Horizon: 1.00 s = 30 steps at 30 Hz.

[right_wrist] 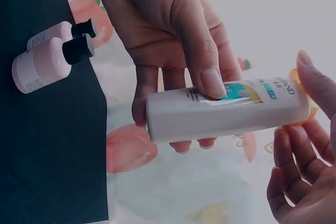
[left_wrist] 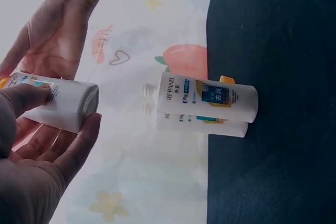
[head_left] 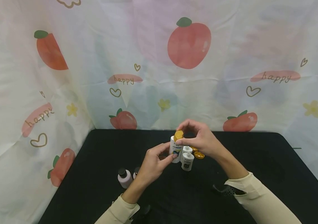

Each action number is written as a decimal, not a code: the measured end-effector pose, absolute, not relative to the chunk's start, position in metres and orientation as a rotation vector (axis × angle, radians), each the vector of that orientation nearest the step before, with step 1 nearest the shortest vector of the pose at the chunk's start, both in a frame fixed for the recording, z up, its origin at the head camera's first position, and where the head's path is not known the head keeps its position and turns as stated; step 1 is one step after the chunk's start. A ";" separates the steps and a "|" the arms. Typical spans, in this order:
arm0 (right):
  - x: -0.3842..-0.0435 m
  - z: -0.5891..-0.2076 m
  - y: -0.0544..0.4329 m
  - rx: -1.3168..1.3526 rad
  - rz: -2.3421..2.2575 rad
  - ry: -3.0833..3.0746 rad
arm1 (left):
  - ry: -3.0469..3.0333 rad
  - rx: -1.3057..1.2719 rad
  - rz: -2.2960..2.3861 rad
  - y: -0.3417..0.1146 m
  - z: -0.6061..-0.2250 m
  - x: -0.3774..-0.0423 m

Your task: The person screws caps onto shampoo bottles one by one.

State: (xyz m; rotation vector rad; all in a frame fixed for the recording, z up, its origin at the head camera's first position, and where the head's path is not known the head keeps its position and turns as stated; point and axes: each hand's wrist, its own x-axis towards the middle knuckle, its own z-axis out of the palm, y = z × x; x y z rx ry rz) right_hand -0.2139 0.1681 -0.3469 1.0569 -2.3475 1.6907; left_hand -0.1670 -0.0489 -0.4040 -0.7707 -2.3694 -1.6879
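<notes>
My left hand [head_left: 154, 161] grips a white shampoo bottle [head_left: 176, 153], thumb across its label and fingers behind it. Held above the table, the bottle stands nearly upright in the head view. My right hand [head_left: 203, 138] pinches the yellow cap [head_left: 178, 135] at the bottle's top between thumb and fingers. In the right wrist view the same bottle [right_wrist: 210, 119] lies across the picture, its cap partly hidden by the right hand. Close below the hands stand two similar white bottles without caps, the nearer bottle [head_left: 187, 162] partly covering the farther bottle [head_left: 187, 149].
Beside the uncapped bottles, a loose yellow cap [head_left: 199, 155] lies on the black table [head_left: 231, 205], with another partly hidden behind it. Two pale pink bottles with black tops stand to the left; the nearer pink bottle [head_left: 125, 179] is by the left forearm. A printed curtain [head_left: 147, 46] surrounds the table.
</notes>
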 end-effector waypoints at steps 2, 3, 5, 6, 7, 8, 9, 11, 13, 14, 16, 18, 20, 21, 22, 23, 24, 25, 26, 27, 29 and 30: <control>-0.214 -0.347 0.168 1.060 1.695 -2.344 | -2.365 -0.768 -1.694 -0.049 -0.404 -0.167; -0.214 -0.346 0.168 1.069 1.700 -2.342 | -2.364 -0.766 -1.698 -0.050 -0.403 -0.168; -0.215 -0.346 0.169 1.104 1.714 -2.343 | -2.356 -0.765 -1.715 -0.051 -0.403 -0.168; -0.216 -0.346 0.170 1.128 1.728 -2.344 | -2.352 -0.764 -1.727 -0.051 -0.402 -0.168; -0.216 -0.346 0.172 1.154 1.744 -2.347 | -2.349 -0.764 -1.739 -0.052 -0.402 -0.168; -0.217 -0.346 0.173 1.177 1.760 -2.351 | -2.347 -0.765 -1.750 -0.052 -0.402 -0.168; -0.217 -0.346 0.174 1.203 1.774 -2.352 | -2.346 -0.763 -1.758 -0.053 -0.402 -0.168; -0.218 -0.345 0.176 1.245 1.799 -2.348 | -2.347 -0.757 -1.774 -0.054 -0.402 -0.168; -0.217 -0.344 0.177 1.272 1.810 -2.342 | -2.349 -0.749 -1.775 -0.054 -0.402 -0.168; -0.217 -0.344 0.177 1.278 1.812 -2.338 | -2.347 -0.747 -1.773 -0.055 -0.402 -0.169; -0.216 -0.344 0.177 1.287 1.813 -2.327 | -2.347 -0.742 -1.768 -0.054 -0.402 -0.169; -0.215 -0.343 0.176 1.277 1.813 -2.324 | -2.348 -0.737 -1.758 -0.054 -0.402 -0.169; -0.214 -0.343 0.176 1.255 1.807 -2.329 | -2.344 -0.731 -1.756 -0.053 -0.402 -0.168; -0.214 -0.343 0.176 1.243 1.802 -2.334 | -2.347 -0.726 -1.754 -0.053 -0.402 -0.169; -0.213 -0.343 0.175 1.228 1.795 -2.339 | -2.347 -0.724 -1.751 -0.053 -0.402 -0.169; -0.212 -0.343 0.175 1.212 1.784 -2.347 | -2.349 -0.723 -1.747 -0.053 -0.402 -0.169; -0.212 -0.342 0.175 1.194 1.772 -2.355 | -2.349 -0.723 -1.745 -0.052 -0.402 -0.169; -0.211 -0.342 0.175 1.181 1.758 -2.362 | -2.348 -0.725 -1.743 -0.052 -0.403 -0.169; -0.210 -0.342 0.175 1.167 1.746 -2.369 | -2.350 -0.726 -1.740 -0.052 -0.403 -0.170; -0.210 -0.342 0.175 1.156 1.737 -2.374 | -2.352 -0.727 -1.733 -0.052 -0.403 -0.170; -0.209 -0.342 0.175 1.140 1.722 -2.377 | -2.350 -0.727 -1.727 -0.051 -0.403 -0.170; -0.209 -0.342 0.175 1.130 1.718 -2.378 | -2.351 -0.724 -1.723 -0.051 -0.404 -0.169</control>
